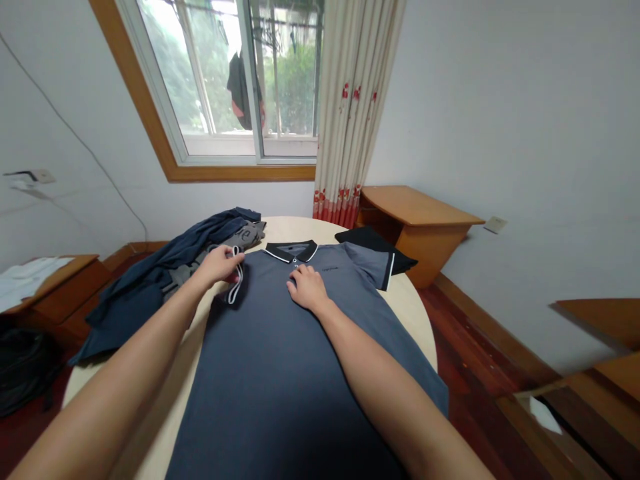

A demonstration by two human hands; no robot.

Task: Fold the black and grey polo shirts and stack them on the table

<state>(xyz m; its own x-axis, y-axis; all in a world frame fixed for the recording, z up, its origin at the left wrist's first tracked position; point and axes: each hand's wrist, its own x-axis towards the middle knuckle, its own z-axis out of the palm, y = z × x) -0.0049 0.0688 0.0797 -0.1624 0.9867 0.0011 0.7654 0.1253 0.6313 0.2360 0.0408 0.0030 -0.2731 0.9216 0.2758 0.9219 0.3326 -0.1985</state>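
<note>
A grey-blue polo shirt [280, 347] lies spread face up on a round, pale table [425, 320], its black, white-edged collar at the far end. My left hand [220, 265] pinches the shirt's left sleeve near its white-trimmed cuff and lifts it, so the cuff stands folded up from the table. Flat on the chest just below the buttons rests my right hand [307, 287], fingers stretched out and slightly bent. The other sleeve lies spread out to the right.
Dark blue and grey clothes [165, 273] are heaped along the table's left side. Folded black cloth [377, 247] lies by the right sleeve, partly under it. Beyond stand a wooden desk [420, 207], a curtain [350, 113] and a window. A black bag [27, 367] sits at left.
</note>
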